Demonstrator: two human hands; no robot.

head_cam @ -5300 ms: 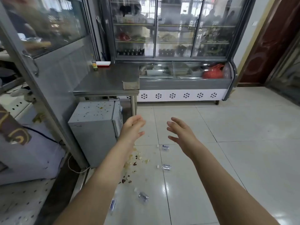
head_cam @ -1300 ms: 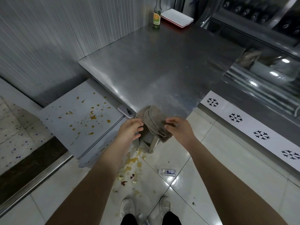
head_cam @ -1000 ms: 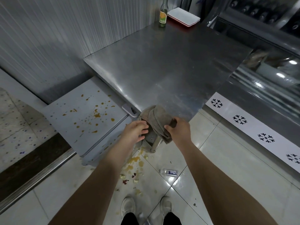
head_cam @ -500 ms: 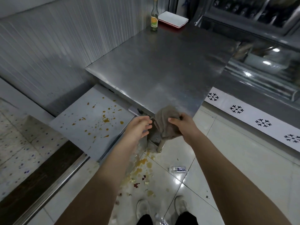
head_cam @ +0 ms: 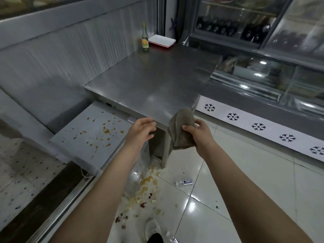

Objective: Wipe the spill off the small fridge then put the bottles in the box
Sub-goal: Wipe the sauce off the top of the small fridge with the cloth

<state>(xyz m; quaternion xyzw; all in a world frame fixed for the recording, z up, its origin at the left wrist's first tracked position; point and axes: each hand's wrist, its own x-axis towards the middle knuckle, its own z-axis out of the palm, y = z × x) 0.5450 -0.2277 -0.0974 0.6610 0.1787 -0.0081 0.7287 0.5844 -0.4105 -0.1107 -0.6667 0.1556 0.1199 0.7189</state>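
Head view: right hand (head_cam: 199, 135) grip pinches cloth (head_cam: 180, 130) — left hand (head_cam: 140, 132) slack, empty; table (head_cam: 154, 81) overhangs spattered fridge (head_cam: 87, 135).

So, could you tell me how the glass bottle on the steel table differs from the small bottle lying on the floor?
The glass bottle stands upright on the steel table; the small bottle lies on its side on the floor tiles. The glass bottle is tall and long-necked with a yellow-orange label; the small bottle is short and clear with a blue label. Neither is being held.
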